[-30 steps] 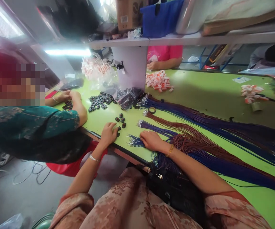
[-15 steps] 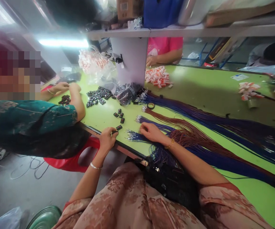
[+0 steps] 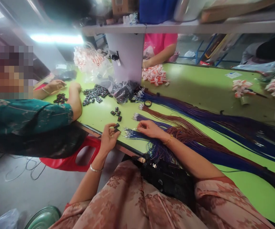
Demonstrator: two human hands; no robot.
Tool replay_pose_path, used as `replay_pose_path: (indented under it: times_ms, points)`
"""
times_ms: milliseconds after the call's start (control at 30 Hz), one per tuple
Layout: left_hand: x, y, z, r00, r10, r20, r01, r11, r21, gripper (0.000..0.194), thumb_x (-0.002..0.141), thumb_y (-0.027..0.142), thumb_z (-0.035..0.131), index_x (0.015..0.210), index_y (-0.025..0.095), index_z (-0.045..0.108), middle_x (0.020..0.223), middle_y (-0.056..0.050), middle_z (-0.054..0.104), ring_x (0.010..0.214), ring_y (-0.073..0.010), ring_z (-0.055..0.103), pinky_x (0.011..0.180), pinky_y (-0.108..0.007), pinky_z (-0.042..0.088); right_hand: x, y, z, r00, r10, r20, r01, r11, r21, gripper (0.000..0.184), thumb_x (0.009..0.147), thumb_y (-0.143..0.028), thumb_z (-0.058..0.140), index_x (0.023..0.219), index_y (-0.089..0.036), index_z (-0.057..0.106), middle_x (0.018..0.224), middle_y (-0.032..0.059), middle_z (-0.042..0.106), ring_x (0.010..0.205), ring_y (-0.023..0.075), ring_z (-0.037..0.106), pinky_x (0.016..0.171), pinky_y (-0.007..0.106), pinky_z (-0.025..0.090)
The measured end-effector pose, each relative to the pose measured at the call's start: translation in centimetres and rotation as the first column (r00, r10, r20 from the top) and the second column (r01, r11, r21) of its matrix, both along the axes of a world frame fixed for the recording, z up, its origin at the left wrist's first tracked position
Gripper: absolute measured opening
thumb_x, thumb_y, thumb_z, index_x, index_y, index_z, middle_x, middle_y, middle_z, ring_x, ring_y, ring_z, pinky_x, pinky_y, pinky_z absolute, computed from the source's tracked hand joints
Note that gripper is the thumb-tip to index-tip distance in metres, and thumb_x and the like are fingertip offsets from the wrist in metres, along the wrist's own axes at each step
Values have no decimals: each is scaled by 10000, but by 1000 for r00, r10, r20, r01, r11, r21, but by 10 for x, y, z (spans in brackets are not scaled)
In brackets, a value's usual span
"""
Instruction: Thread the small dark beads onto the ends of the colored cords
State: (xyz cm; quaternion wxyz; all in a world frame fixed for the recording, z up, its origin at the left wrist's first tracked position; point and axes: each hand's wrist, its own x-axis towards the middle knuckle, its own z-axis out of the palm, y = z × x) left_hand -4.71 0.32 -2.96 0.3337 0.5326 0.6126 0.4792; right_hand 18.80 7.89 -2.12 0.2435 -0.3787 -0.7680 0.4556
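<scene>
My left hand point(image 3: 109, 137) is at the table's near edge, its thumb and fingers closed around a small black plastic block point(image 3: 116, 130), which they partly hide. Just beyond the fingertips lies another black block point(image 3: 117, 125). My right hand point(image 3: 149, 129) pinches what looks like a thin wire, with a small pale tip point(image 3: 135, 128) sticking out towards the left hand. Below it spreads a bundle of blue wires point(image 3: 137, 135) with bare metal ends. Two more bundles, one blue with metal tips point(image 3: 136, 117) and one of brown wires point(image 3: 151, 113), lie just behind.
Several loose black blocks point(image 3: 117, 113) and a larger heap point(image 3: 96, 93) lie farther back, near a tape roll point(image 3: 148, 103). A co-worker's arm point(image 3: 75, 100) rests at left. Orange-white parts point(image 3: 154, 75) are piled by an upright panel point(image 3: 125, 58). A red stool point(image 3: 68, 159) stands below.
My left hand's fingers have spread slightly around the black block. A pale wire tip now shows at my right fingertips. The whole view has shifted a little.
</scene>
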Motion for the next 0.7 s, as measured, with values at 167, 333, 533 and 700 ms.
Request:
replay_pose_path:
  times_ms: [167,333,533,700]
  points:
    - [40,7,1,847,-44,529,126,985,-119,389,618,310,774,946,151,638,800,-22,643,705,-116,600,714,-276,498,-1,-8,3,999,-52,1,51,994,101,144,749,-250,502,706,-139,582,612,-34,533,562,77,424,557,197,325]
    - [60,13,-4,689,-45,723,248,952,-177,377,664,254,751,1025,196,658,1004,-35,659,791,-111,624,772,-293,536,2,-16,4,996,-72,-46,76,991,108,120,741,-233,500,680,-146,557,597,-40,517,553,76,416,548,194,316]
    - [61,16,-9,626,-85,775,339,925,-173,334,690,228,741,1011,192,658,1107,-56,657,842,-116,643,805,-280,537,2,-19,4,995,-98,31,92,981,170,125,728,-227,501,634,-153,537,584,-37,529,546,77,413,544,197,293]
    - [60,15,-9,596,-66,800,349,919,-184,333,685,215,746,1008,187,669,982,-48,691,821,-113,651,807,-260,531,-1,-21,9,989,-113,92,93,977,192,134,721,-232,525,612,-154,529,567,-37,528,531,73,394,531,204,262]
